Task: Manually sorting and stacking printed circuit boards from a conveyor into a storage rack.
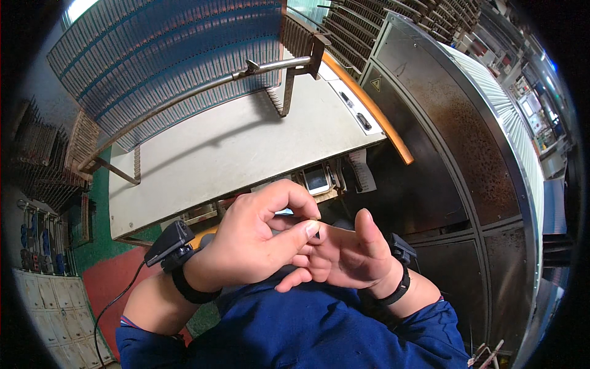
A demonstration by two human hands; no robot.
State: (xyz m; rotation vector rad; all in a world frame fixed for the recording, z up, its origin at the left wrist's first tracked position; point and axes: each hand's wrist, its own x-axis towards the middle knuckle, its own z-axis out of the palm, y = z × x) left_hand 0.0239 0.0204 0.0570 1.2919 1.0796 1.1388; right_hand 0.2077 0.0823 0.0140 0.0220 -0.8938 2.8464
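Your left hand [255, 240] pinches thumb to forefinger, touching your right hand [344, 255], fingers loosely spread, at its 3 o'clock; any pinched item too small to tell.

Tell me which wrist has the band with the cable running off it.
The left wrist band: a thin black cable trails from its boxy black unit down past the forearm. The right wrist band shows no cable.

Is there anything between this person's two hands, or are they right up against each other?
Nothing visible separates them. The left hand pinches its thumb and forefinger against a finger of the right hand, touching directly, in front of the blue garment.
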